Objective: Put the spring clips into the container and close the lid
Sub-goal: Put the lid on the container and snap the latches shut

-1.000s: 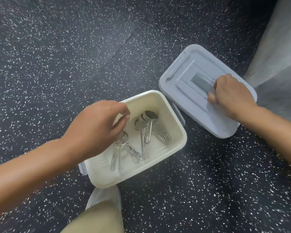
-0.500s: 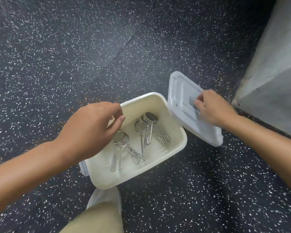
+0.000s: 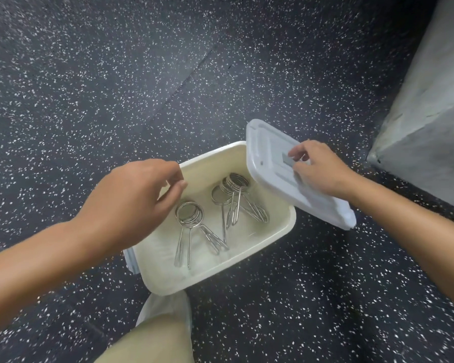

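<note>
Clips [image 3: 215, 213] in container [image 3: 278, 239]; lid [image 3: 275, 174] tilted, r. hand [image 3: 317, 169].

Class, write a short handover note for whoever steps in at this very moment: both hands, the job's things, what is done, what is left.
Left hand: empty, fingers loose, over the container's left rim.
Right hand: grip on the lid, held tilted over the container's right edge.
Spring clips: inside the container, none visible on the floor.
Done: clips loaded.
Left: lower the lid flat and close it.
</note>
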Demonstrator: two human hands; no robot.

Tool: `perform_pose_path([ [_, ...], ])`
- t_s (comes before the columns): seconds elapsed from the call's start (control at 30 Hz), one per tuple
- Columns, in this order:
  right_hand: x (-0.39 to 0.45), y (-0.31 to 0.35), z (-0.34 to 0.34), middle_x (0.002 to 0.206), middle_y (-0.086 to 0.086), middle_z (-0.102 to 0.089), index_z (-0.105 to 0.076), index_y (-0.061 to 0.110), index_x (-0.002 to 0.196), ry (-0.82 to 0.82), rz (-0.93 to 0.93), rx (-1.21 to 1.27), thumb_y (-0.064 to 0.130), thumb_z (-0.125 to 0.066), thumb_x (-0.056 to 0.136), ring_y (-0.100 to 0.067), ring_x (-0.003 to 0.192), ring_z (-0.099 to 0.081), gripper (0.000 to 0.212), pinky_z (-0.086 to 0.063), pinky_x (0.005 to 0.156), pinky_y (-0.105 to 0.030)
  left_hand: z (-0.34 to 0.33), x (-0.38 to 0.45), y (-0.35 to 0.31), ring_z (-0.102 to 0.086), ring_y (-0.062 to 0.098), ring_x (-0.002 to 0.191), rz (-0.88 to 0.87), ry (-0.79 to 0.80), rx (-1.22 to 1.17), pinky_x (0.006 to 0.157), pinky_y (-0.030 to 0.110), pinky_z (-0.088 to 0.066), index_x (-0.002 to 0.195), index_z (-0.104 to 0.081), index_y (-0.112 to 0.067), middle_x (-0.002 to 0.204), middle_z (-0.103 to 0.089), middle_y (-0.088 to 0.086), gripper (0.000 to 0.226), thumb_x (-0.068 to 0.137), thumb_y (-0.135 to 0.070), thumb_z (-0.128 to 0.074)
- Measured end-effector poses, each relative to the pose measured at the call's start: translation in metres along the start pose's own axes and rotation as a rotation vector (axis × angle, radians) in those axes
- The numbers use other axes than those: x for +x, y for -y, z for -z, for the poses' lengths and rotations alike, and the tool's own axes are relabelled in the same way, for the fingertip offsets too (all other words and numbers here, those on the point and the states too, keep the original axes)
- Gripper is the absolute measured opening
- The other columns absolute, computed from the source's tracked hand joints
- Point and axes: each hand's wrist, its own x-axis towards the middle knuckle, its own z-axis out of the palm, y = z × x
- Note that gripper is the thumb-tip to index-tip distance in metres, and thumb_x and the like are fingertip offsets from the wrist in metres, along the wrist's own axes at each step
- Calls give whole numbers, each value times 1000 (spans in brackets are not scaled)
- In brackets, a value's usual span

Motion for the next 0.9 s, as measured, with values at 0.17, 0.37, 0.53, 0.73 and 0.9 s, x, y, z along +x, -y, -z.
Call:
perform_pose_path([
  [0.17,-25,36,-22,111,2,-53,-56,18,113,-90,105,117,28,-45,101,-19,105,-52,19,-46,90,-33,0,-1,4,-68,20,83,23,-39,-1,71,41,-54,87,-65,-24,87,-72,-7,21,97,-37,-52],
  [0.37,-52,75,-41,99,0,-52,-54,17,100,-258,407,-255,36,-49,97,-21,92,-44,20,-37,86,-38,-1,-1,8,-52,2,62,49,-70,-3,64,35,-47,87,-65,-24,86,-71,-5,20,96,-36,-53],
  [0.53,-66,97,-75,101,-9,-59,-59,11,95,-281,553,-417,31,-54,93,-31,94,-52,21,-37,88,-44,-2,-4,12,-63,20,76,72,-64,-2,68,40,-52,87,-63,-26,87,-71,-6,19,96,-38,-52],
  [0.73,-69,123,-94,101,-11,-62,-61,9,94,-287,625,-431,32,-57,91,-34,97,-57,24,-36,90,-47,-4,-10,17,-52,15,68,90,-69,18,65,36,-44,88,-63,-25,88,-70,-5,16,96,-35,-53],
  [0.9,-83,142,-120,99,-11,-62,-59,10,92,-274,729,-424,31,-57,93,-34,95,-57,21,-38,89,-47,-5,-17,21,-47,2,62,125,-79,10,65,36,-44,89,-62,-27,90,-69,-7,14,96,-36,-53],
])
